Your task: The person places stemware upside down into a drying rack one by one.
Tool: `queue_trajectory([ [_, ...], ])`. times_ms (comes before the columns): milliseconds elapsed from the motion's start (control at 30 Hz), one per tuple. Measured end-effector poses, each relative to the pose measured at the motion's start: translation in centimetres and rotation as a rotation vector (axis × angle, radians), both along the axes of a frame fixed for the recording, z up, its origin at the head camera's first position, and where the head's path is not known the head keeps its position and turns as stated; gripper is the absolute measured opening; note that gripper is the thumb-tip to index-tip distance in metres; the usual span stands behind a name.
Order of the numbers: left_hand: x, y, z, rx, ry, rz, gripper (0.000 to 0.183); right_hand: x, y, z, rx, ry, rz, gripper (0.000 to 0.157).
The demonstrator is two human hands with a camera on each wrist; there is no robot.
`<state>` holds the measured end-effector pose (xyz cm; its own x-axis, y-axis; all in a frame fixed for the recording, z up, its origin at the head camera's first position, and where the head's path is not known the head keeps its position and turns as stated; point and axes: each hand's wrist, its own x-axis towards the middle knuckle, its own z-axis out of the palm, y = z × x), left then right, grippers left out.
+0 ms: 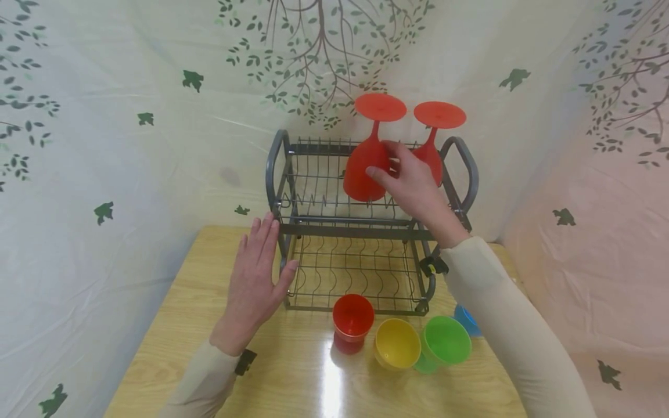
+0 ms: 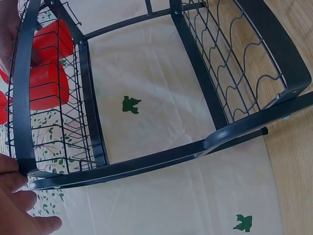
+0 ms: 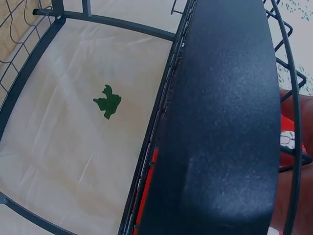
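My right hand (image 1: 415, 184) grips the bowl of an upside-down red plastic goblet (image 1: 363, 168), thumb at its front and fingers behind. The goblet is on the upper tier of a dark two-tier dish rack (image 1: 345, 231), its round foot up. Just right of it stands a second upturned red goblet (image 1: 439, 115), its bowl partly hidden by that hand. At the rack's left front post is my left hand (image 1: 253, 281), fingers straight and thumb spread. In the left wrist view, fingertips (image 2: 12, 181) lie right at the rack's corner.
In front of the rack stand upright cups: red (image 1: 353, 316), yellow (image 1: 397, 345), green (image 1: 446, 341), and a blue one (image 1: 467, 320) partly behind the right sleeve. The rack stands on a wooden table (image 1: 209, 261) before a leaf-patterned cloth (image 1: 172, 151). Raised handles (image 1: 272, 168) flank the upper tier.
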<state>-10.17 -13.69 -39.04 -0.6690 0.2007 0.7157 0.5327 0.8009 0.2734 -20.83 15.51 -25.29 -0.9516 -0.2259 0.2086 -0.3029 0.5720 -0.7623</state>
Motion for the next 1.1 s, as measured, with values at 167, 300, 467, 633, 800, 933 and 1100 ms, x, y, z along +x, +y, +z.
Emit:
queue_trajectory([
  [167,0.0,0.0,0.0,-0.001,-0.005,-0.002,0.077,-0.4,0.0,-0.1,0.024,-0.017,-0.004,0.066],
  [300,0.0,0.0,0.0,-0.002,-0.009,-0.003,0.078,-0.6,0.1,-0.1,0.039,-0.028,-0.009,0.066],
  [467,0.0,0.0,0.0,-0.002,-0.010,-0.002,0.078,-0.7,0.2,-0.2,0.054,-0.039,-0.002,0.066],
  [633,0.0,0.1,0.0,-0.004,-0.014,0.000,0.078,-0.8,0.3,-0.4,0.059,-0.057,0.007,0.067],
  [800,0.1,0.1,0.0,-0.002,-0.016,0.002,0.078,-0.9,0.3,-0.3,0.056,-0.063,0.002,0.067],
  [933,0.1,0.0,0.0,-0.004,-0.015,0.004,0.077,-0.6,0.2,-0.2,0.049,-0.027,-0.010,0.068],
  [1100,0.1,0.0,0.1,-0.008,-0.017,0.008,0.078,0.2,0.1,0.0,0.029,0.068,-0.022,0.067],
])
